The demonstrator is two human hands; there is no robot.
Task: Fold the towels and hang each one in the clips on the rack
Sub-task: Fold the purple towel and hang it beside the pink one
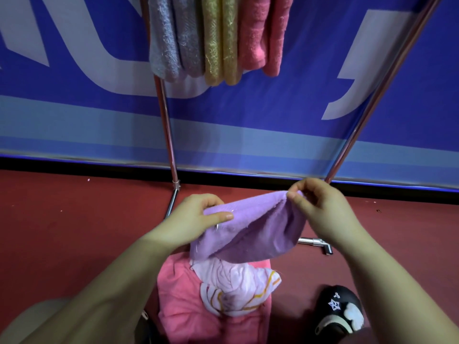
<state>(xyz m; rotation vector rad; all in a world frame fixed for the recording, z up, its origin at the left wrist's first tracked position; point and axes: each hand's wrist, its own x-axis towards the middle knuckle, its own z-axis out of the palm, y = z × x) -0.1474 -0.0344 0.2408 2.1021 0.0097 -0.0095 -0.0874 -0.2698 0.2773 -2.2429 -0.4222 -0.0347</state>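
I hold a purple towel (258, 232) stretched between both hands, low in front of the rack. My left hand (198, 217) pinches its left edge, thumb on top. Its upper right corner is gripped by my right hand (320, 207). The towel sags in a loose fold between them. Higher up, a grey towel (171, 38), a yellow towel (221, 40) and a pink towel (263, 33) hang folded from the rack's top, where the clips are out of view. The rack's chrome legs (167, 125) slant down to the floor.
Below the purple towel lies a pile with a pink towel (188, 306) and a white striped cloth (238, 286). A black shoe (340, 309) stands at the lower right. A blue banner (273, 120) backs the rack above the red floor (74, 219).
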